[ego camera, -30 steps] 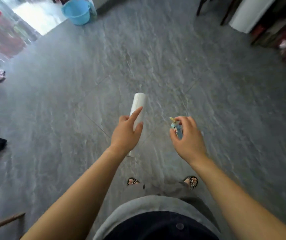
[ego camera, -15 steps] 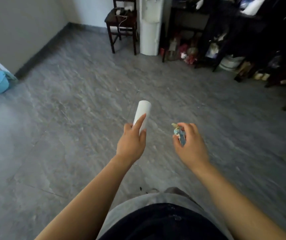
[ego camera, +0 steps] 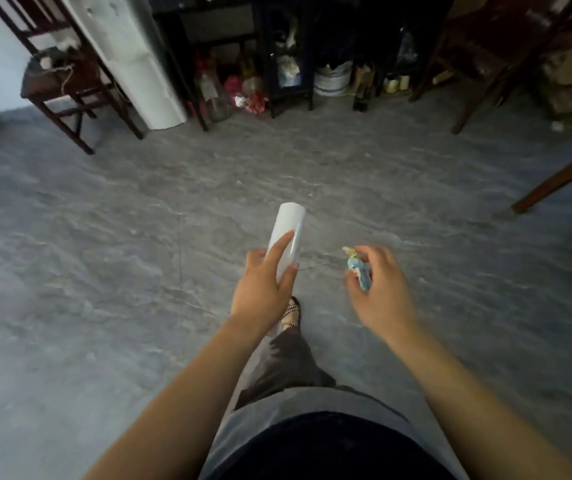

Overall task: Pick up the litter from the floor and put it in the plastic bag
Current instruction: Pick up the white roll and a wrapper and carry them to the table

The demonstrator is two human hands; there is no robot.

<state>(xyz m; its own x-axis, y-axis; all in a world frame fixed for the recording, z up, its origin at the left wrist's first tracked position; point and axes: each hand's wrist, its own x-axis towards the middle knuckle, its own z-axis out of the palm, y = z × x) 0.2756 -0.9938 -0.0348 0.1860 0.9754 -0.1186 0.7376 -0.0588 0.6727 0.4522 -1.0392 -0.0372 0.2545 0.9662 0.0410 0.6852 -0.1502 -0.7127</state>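
My left hand (ego camera: 264, 289) is closed around a white roll (ego camera: 287, 233) that points up and away from me; it looks like rolled plastic bags. My right hand (ego camera: 380, 289) pinches a small crumpled blue and yellow wrapper (ego camera: 356, 266) between thumb and fingers. Both hands are held out at waist height above the grey stone floor (ego camera: 104, 271). No opened plastic bag is in view. A tiny pale scrap (ego camera: 309, 194) lies on the floor ahead.
A dark wooden chair (ego camera: 66, 81) and a white appliance (ego camera: 139, 60) stand at the back left. Dark shelving (ego camera: 277, 46) with clutter beneath lines the far wall. Wooden legs (ego camera: 554, 178) slant in at the right. My sandalled foot (ego camera: 291, 315) steps forward.
The view has swung from the doorway side toward the cluttered far wall, and I have walked closer to it. Both hands hold the same items in the same pose.
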